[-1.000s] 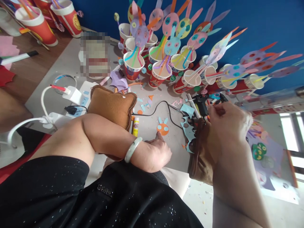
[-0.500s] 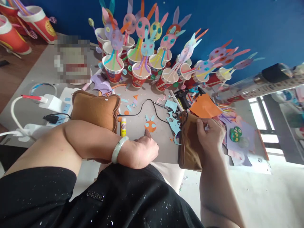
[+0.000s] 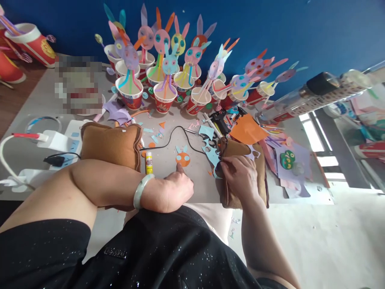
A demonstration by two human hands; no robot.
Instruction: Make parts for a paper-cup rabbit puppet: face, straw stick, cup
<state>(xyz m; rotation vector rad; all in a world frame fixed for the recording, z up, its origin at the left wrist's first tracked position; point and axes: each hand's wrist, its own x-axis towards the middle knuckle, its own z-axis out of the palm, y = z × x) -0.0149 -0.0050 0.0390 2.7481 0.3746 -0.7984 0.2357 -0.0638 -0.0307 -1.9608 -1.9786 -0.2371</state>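
Observation:
An orange paper rabbit face (image 3: 183,159) with light-blue ears and eyes lies flat on the grey table. My left hand (image 3: 177,188) has its fingers curled, with one fingertip pressing on the face's lower edge. Left of it stands or lies a yellow glue stick (image 3: 149,163); I cannot tell which. My right hand (image 3: 242,174) is over a brown cushion (image 3: 261,176), thumb and fingers pinched together beside a cut light-blue paper scrap (image 3: 211,154). Whatever the pinch holds, if anything, is hidden. A lilac paper piece with holes (image 3: 252,152) rests on the cushion behind that hand.
Red paper cups (image 3: 165,102) carrying paper rabbits on coloured straws line the blue wall. Another brown cushion (image 3: 111,142) lies by my left forearm, beside a white power strip (image 3: 73,134). A black cord (image 3: 174,130) crosses the table. Orange paper (image 3: 248,129) lies at right.
My right hand has moved left across the brown cushion toward the light-blue scrap, leaving the lilac piece uncovered. My left hand stays at the rabbit face. The whole view has shifted slightly.

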